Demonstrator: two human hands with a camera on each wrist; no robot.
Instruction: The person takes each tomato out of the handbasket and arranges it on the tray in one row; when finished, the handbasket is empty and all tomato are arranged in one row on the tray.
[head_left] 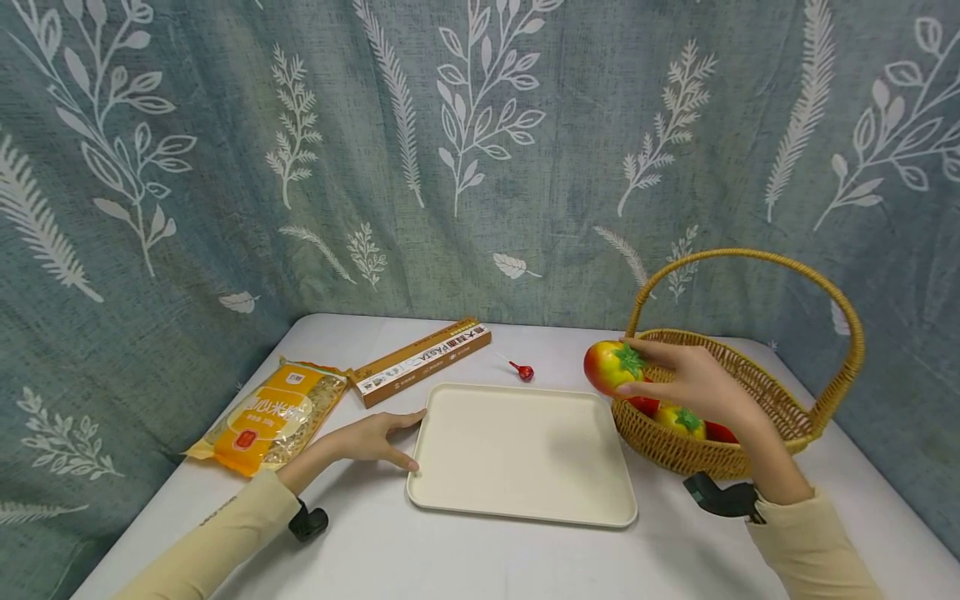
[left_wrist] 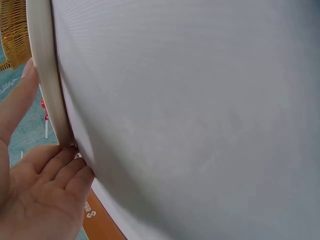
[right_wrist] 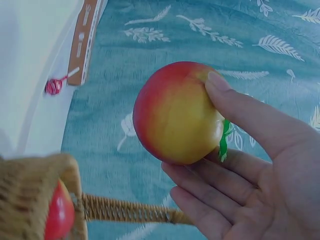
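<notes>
My right hand holds a red-and-yellow tomato with a green leafy top, just above the left rim of a wicker basket. In the right wrist view the thumb lies on one side of the tomato and the fingers support the other side. At the left edge of a cream rectangular tray, my left hand rests with thumb and index finger spread along the rim. Close up in the left wrist view, the thumb tip touches the tray's rim and the other fingers lie loosely bent beside it.
Inside the basket lies another tomato among red pieces; its tall handle arches above. Beyond the tray are a lollipop and a long pasta box. An orange-and-clear grain bag lies at left. A patterned curtain hangs behind.
</notes>
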